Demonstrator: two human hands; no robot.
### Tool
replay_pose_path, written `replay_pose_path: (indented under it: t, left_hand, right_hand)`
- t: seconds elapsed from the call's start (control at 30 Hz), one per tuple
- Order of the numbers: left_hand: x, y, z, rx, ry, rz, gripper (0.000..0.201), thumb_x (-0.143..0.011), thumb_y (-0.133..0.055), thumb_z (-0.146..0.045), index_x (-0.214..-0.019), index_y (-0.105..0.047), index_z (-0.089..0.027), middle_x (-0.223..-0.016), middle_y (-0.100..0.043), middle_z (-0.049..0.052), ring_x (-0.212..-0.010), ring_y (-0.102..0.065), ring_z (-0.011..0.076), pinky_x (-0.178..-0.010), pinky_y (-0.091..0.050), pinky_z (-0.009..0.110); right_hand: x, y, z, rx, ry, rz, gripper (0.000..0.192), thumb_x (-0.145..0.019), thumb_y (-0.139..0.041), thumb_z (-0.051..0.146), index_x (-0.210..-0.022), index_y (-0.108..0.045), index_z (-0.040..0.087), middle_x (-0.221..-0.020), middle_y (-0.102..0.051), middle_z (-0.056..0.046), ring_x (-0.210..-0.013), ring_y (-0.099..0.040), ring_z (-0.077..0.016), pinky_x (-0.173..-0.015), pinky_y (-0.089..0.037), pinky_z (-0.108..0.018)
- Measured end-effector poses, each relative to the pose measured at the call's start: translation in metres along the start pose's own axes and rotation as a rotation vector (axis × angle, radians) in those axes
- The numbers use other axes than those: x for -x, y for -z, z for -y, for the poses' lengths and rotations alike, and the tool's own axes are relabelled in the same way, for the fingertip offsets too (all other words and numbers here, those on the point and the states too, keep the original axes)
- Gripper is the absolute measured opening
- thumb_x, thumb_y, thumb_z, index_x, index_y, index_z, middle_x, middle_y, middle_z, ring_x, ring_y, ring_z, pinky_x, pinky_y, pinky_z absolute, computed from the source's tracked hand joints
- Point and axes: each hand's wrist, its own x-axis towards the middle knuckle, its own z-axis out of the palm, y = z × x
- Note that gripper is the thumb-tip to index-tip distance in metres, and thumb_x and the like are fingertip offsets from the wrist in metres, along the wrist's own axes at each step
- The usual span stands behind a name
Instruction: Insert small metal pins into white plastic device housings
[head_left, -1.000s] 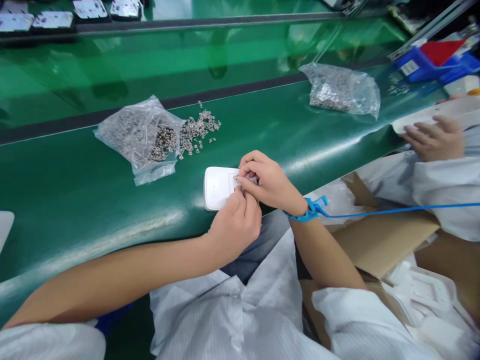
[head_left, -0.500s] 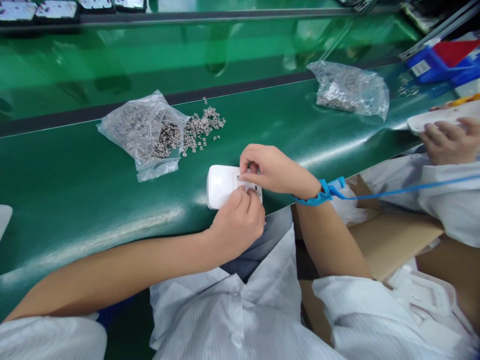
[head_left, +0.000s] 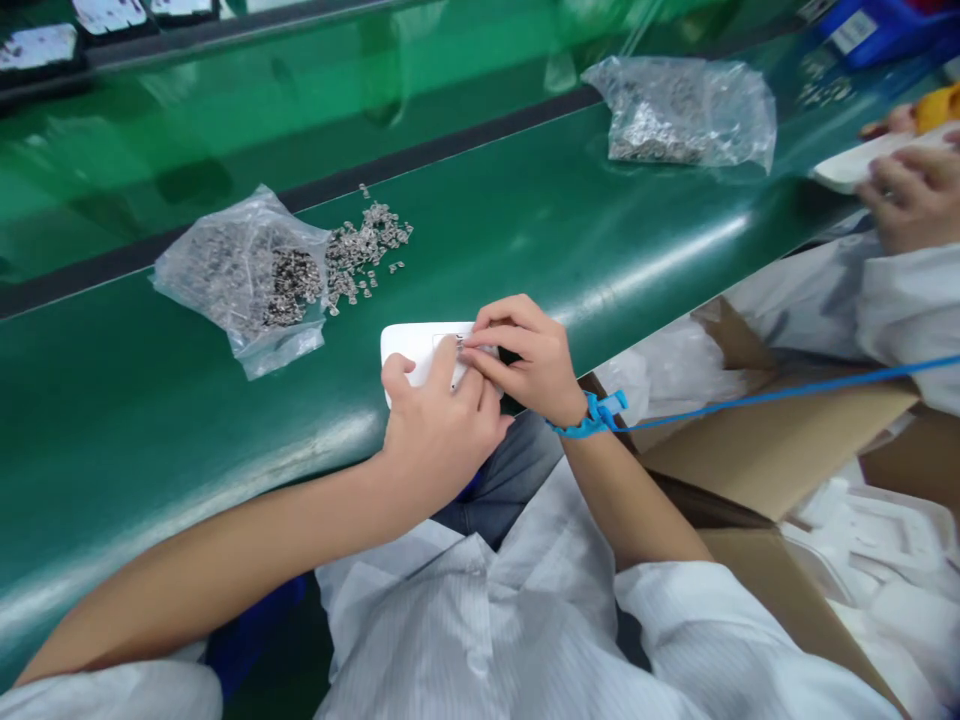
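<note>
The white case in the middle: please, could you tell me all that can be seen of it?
The case looks like smooth white plastic, with rounded corners and a panel outlined on its top, where small dark marks show. It sits, seemingly flat, near the close edge of the green bench. The left grip covers much of its near side, fingers over the top; the right grip has its fingertips at the panel. The rest is hidden.
</note>
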Motion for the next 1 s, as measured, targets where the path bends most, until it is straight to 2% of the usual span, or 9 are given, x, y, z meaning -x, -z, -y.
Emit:
replay_pose_path:
  t: [0.23, 0.43, 0.67, 1.0]
  left_hand:
    - [-0.001, 0.009, -0.002, -0.018, -0.001, 0.072, 0.024, -0.106, -0.048, -0.033, -0.110, -0.064, -0.015, -0.113, -0.072, 0.014, -0.120, -0.060, 0.0347, -0.087, -0.042, 0.055]
    - [0.001, 0.010, -0.003, -0.045, -0.012, 0.071, 0.023, -0.107, -0.047, -0.030, -0.113, -0.064, -0.016, -0.119, -0.071, 0.014, -0.131, -0.056, 0.0379, -0.086, -0.042, 0.052]
    - [0.009, -0.001, -0.001, -0.120, -0.055, 0.058, 0.027, -0.102, -0.053, -0.024, -0.128, -0.062, -0.021, -0.135, -0.066, 0.011, -0.135, -0.054, 0.0353, -0.088, -0.043, 0.048]
    - [0.020, -0.011, 0.000, -0.240, -0.102, 0.011, 0.032, -0.102, -0.056, -0.029, -0.132, -0.062, -0.021, -0.144, -0.060, 0.008, -0.138, -0.052, 0.0344, -0.083, -0.042, 0.038]
  right_hand:
    - [0.001, -0.002, -0.007, 0.012, 0.055, 0.075, 0.022, -0.101, -0.059, 0.027, -0.092, -0.078, 0.028, -0.097, -0.069, -0.005, -0.088, -0.057, -0.0201, -0.077, -0.050, -0.041]
    - [0.000, -0.001, -0.008, 0.023, 0.087, 0.079, 0.021, -0.101, -0.059, 0.027, -0.093, -0.078, 0.028, -0.097, -0.069, -0.005, -0.086, -0.055, -0.0195, -0.076, -0.050, -0.039]
    - [0.001, -0.001, -0.009, -0.008, 0.091, 0.092, 0.022, -0.101, -0.058, 0.025, -0.096, -0.079, 0.030, -0.097, -0.070, -0.005, -0.086, -0.057, -0.0193, -0.077, -0.050, -0.040]
    - [0.000, 0.001, -0.007, -0.031, 0.104, 0.091, 0.020, -0.100, -0.059, 0.020, -0.099, -0.077, 0.029, -0.098, -0.070, -0.005, -0.085, -0.057, -0.0187, -0.077, -0.050, -0.039]
